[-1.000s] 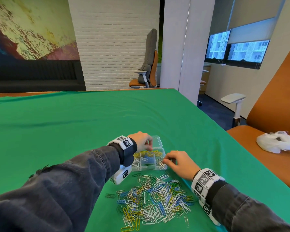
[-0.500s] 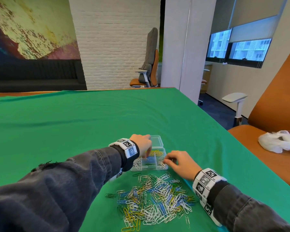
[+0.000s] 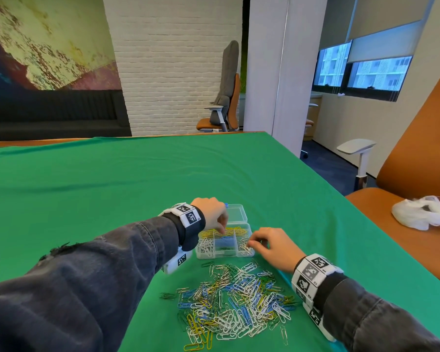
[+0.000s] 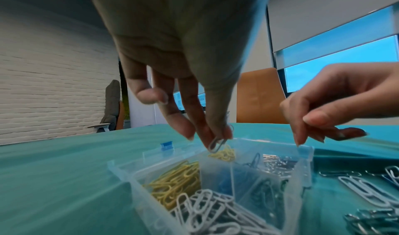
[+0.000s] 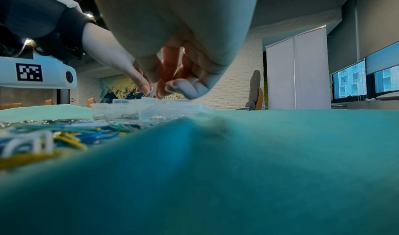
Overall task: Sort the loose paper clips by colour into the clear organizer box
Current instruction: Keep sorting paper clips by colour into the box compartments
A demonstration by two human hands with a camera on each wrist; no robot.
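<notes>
Nearest the person, the loose clips (image 3: 234, 298) lie heaped on the green worktop (image 3: 112, 189), behind and below both sets of fingers; the right hand (image 3: 269, 246), nearer that heap, hovers at the box's (image 3: 224, 254) right edge over the silver compartment, fingers curled together, though whether they pinch anything cannot be told. Beyond, the left hand (image 4: 194, 64) hangs over the far row, its fingers (image 4: 218, 133) clamped on one silver clip (image 4: 217, 144) hanging long axis downward. Yellow clips lie directly beneath; the silver compartment lies to the fingers' right, so release likely needs a rightward shift.
</notes>
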